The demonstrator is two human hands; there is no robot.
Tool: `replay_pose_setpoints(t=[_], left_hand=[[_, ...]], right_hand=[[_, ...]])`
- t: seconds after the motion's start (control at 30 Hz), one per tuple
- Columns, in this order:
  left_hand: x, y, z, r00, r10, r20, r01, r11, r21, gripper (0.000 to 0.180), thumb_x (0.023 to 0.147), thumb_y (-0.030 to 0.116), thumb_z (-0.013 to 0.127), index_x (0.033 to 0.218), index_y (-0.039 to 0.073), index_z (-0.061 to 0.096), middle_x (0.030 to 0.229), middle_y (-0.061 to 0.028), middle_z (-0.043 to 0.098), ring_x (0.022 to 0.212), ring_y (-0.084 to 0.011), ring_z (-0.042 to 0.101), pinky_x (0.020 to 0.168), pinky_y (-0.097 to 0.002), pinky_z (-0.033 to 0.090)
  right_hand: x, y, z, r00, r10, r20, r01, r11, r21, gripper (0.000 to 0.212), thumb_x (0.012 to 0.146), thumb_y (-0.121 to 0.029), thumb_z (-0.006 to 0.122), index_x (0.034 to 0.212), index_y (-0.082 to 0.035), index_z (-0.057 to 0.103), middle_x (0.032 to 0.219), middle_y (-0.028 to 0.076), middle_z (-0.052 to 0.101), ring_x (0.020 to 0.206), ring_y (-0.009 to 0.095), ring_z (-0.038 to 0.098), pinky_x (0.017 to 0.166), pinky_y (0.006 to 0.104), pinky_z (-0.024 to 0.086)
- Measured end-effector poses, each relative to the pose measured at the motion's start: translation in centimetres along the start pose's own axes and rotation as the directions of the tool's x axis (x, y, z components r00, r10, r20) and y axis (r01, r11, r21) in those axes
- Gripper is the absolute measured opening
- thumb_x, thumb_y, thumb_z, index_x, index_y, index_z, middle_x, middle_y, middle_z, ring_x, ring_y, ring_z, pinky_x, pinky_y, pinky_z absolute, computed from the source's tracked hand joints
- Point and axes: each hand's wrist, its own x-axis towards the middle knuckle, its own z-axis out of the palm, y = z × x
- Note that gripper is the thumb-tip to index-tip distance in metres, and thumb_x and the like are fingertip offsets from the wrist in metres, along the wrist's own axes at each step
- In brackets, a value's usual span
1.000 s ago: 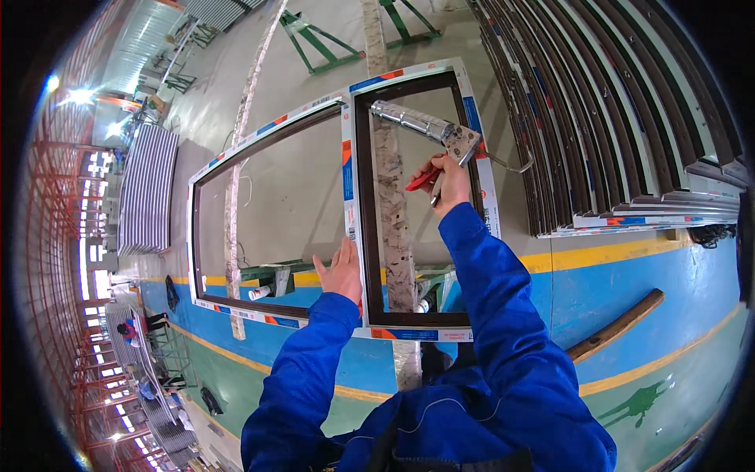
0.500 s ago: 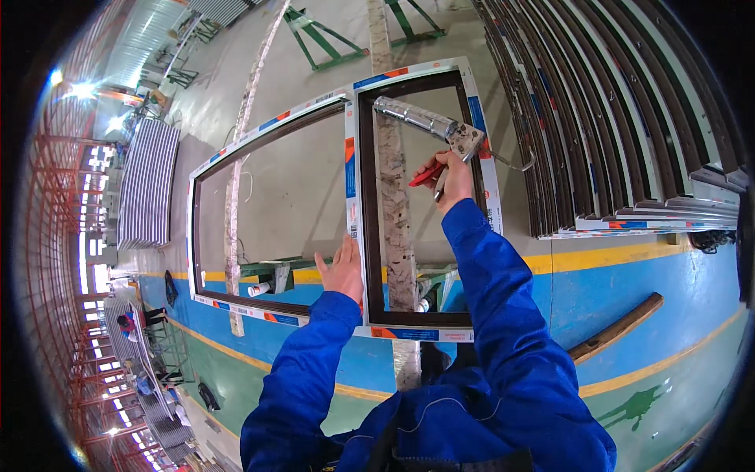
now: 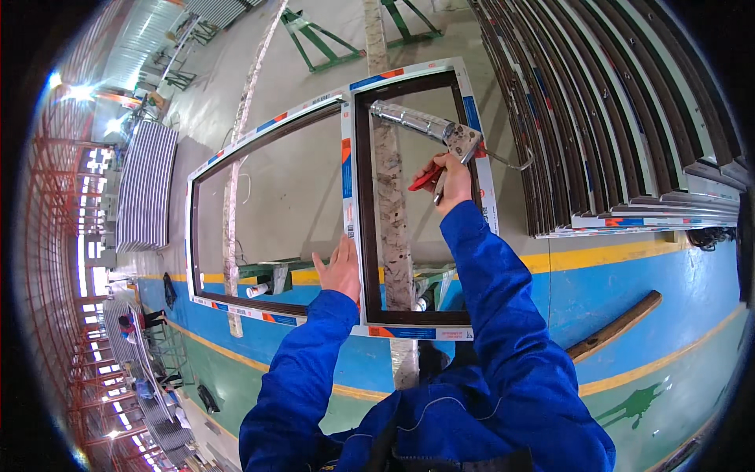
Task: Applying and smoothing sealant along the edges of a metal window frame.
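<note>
A window frame (image 3: pixel 348 206) with two openings, dark inside and covered with white, blue and orange film, rests across two spattered beams. On its middle bar lies my left hand (image 3: pixel 340 269), fingers stretched and thumb spread, holding nothing. My right hand (image 3: pixel 454 182), above the right opening, is wrapped round the handle of a caulking gun (image 3: pixel 413 119). The gun's silver barrel points toward the middle bar, and its bent rod sticks out to the right over the frame's side. A red piece (image 3: pixel 425 178) shows at the fingers of that hand; I cannot make out what it is.
Dark frames stand in a long stacked row (image 3: pixel 629 118) at the right. A wooden plank (image 3: pixel 615 327) lies on the blue floor. Green trestles (image 3: pixel 321 43) stand at the far side. Striped panels (image 3: pixel 148 186) are piled at the left, and a person (image 3: pixel 130 324) is beyond.
</note>
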Motion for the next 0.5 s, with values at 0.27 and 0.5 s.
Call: replay_pose_setpoints(t=[0.27, 0.5], left_hand=[[-0.1, -0.1, 0.2, 1.000, -0.001, -0.015, 0.000, 1.000, -0.006, 0.053, 0.080, 0.001, 0.047, 0.133, 0.003, 0.042, 0.144, -0.0086, 0.037, 0.124, -0.0194, 0.045, 0.105, -0.0641, 0.018], [-0.1, -0.2, 0.6, 0.999, -0.009, -0.045, 0.008, 1.000, -0.020, 0.052, 0.080, 0.001, 0.046, 0.132, 0.004, 0.044, 0.142, -0.0077, 0.038, 0.123, -0.0180, 0.047, 0.105, -0.0639, 0.017]], right_hand=[[-0.7, -0.3, 0.5, 1.000, -0.004, 0.009, 0.004, 0.999, -0.033, 0.010, 0.081, -0.012, 0.045, 0.085, -0.003, 0.048, 0.069, 0.011, 0.053, 0.061, 0.029, 0.060, 0.059, 0.0443, 0.055], [-1.1, -0.6, 0.7, 0.999, 0.010, 0.037, -0.005, 0.993, -0.121, 0.013, 0.081, -0.013, 0.045, 0.085, -0.002, 0.050, 0.069, 0.013, 0.056, 0.063, 0.029, 0.061, 0.060, 0.0425, 0.055]])
